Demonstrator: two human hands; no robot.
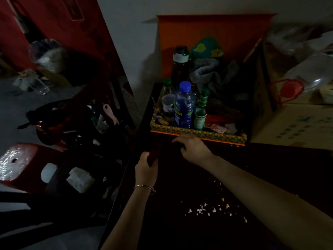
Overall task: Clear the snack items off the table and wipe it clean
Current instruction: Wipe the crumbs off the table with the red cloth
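Item 1: 2 bare forearms, entering from the bottom edge over a dark surface; thin bangle on the left wrist.
Item 2: pale crumbs, scattered on the surface between the forearms and under the right one.
Item 3: left hand, near the surface's left edge, grip clamped round the near end of a dark red item; the light is too dim to name it.
Item 4: right hand, fingers curled down over the item's far end, just in front of the box; cannot tell whether this grip is closed on it.
Item 5: orange patterned box, lid raised, at the surface's far side. Contents: 1 blue-capped bottle, 1 small green bottle beside it, 1 tall dark bottle behind, 1 grey cloth.
Item 6: cardboard carton, right of the box.
Item 7: red stool, on the floor at left.
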